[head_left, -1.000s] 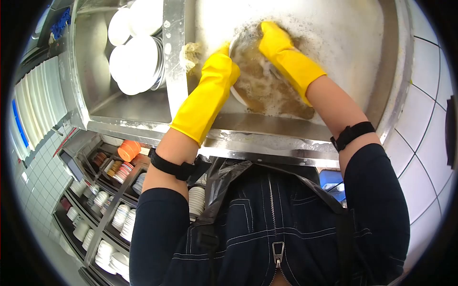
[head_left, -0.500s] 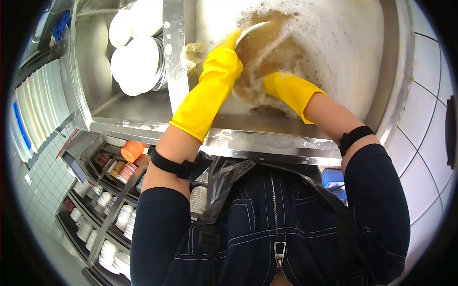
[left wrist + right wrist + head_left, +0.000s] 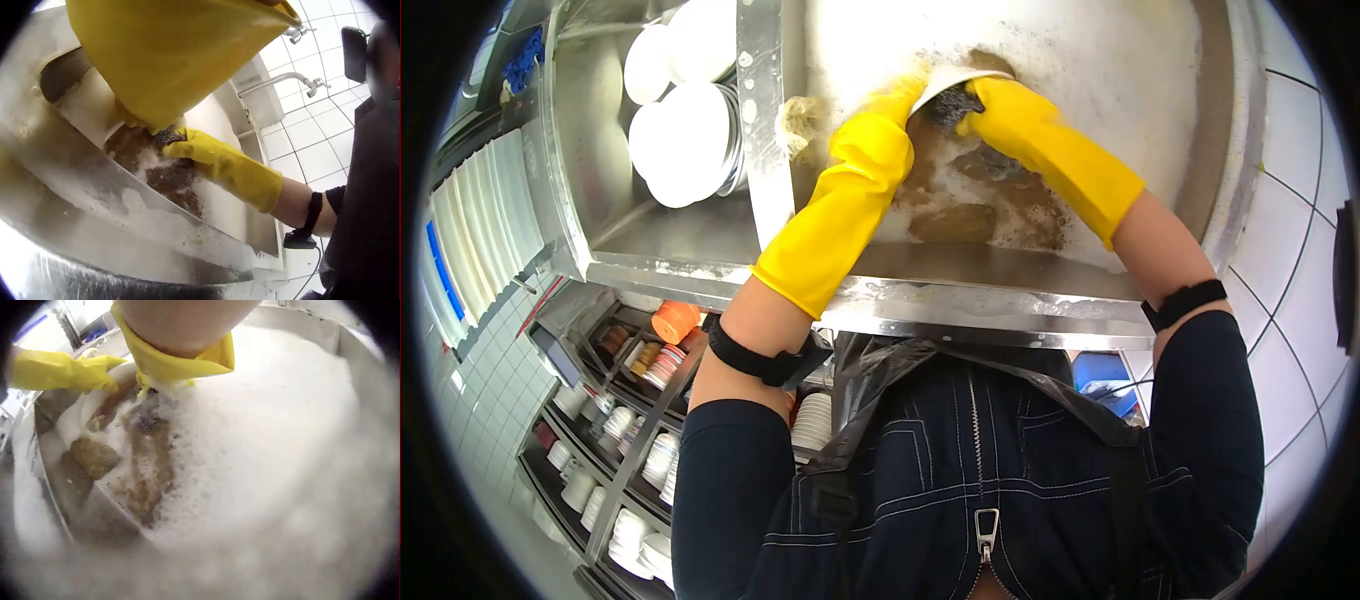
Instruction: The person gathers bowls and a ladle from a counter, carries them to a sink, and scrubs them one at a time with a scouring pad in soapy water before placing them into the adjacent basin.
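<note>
Both hands wear long yellow rubber gloves and work over the soapy right-hand basin. My left hand grips the left rim of a white dish, which is tilted and partly sunk in the brown water. A dark, wiry scouring pad is in my right hand, pressed against the inside of the dish. The left wrist view shows the scouring pad at the right fingertips. Foam and water hide the dish's lower part.
Stacked white plates stand in the left basin. A pale mesh scrubber lies on the steel divider. Shelves below the left basin hold stacked white bowls and an orange container. Taps project from the tiled wall.
My right hand moved down through the water, then up to the dish, where the scouring pad now shows. The dish is tilted, its rim raised; the left hand keeps its grip.
</note>
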Action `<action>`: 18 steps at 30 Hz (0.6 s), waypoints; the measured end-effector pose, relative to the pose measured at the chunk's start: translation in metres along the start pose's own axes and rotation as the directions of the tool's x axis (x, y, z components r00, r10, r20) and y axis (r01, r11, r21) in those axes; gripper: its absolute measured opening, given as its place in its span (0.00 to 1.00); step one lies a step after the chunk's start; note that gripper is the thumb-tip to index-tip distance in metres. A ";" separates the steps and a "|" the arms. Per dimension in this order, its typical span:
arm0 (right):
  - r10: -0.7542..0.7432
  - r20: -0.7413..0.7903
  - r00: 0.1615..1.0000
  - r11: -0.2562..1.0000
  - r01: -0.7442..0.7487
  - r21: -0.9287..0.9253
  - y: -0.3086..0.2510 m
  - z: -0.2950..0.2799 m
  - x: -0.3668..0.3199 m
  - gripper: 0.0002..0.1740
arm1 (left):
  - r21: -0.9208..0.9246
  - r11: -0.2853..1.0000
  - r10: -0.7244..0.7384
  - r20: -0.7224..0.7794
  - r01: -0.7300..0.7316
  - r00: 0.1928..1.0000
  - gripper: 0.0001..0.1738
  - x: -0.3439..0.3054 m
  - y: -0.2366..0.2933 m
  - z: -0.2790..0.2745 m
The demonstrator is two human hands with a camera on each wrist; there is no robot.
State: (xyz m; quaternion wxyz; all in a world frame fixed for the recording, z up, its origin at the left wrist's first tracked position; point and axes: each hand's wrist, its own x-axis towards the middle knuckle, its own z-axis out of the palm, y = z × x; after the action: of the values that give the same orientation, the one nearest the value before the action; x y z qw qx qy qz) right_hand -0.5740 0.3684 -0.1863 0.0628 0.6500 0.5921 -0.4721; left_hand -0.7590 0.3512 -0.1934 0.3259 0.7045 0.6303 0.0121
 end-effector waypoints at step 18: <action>-0.113 -0.158 0.981 0.974 0.141 0.177 0.114 -0.059 -0.014 0.26 | 0.158 0.517 0.830 0.147 -0.841 0.538 0.33 0.036 0.015 -0.012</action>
State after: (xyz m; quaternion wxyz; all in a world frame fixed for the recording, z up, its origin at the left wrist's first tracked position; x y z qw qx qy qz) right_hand -0.4451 0.3630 -0.1988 -0.0727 0.6468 0.5885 -0.4797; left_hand -0.7440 0.3892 -0.1911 0.2201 0.9505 0.2032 0.0823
